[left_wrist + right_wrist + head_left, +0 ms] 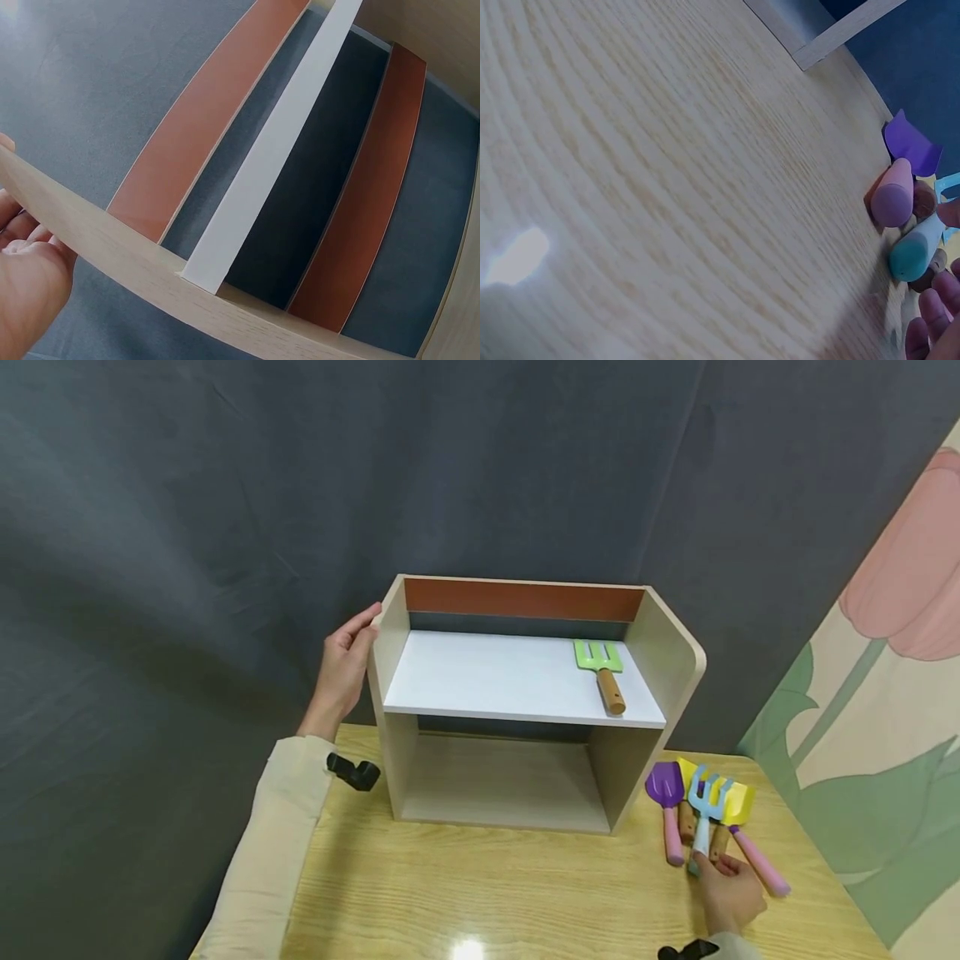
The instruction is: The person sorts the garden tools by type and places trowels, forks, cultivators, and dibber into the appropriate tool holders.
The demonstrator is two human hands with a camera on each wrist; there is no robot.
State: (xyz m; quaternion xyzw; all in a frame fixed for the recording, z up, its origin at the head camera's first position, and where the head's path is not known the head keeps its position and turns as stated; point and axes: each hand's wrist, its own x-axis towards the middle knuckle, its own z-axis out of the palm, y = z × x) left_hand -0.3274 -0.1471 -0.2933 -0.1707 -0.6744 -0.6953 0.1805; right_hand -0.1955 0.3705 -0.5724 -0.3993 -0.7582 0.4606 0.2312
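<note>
A small two-tier shelf with beige side panels stands on the table. At its left panel, my left hand holds the upper edge; in the left wrist view some fingers are outside the panel. My right hand is at the handle end of a light blue toy garden fork. Its thumb overlaps the blue handle, while the other fingers are spaced from it. The fork lies over a pile with a purple shovel, a yellow tool and wooden handles.
A green toy fork with a wooden handle lies at the right of the white upper board. A pink handle points toward the table's right front. Grey cloth hangs behind; a floral wall is at right.
</note>
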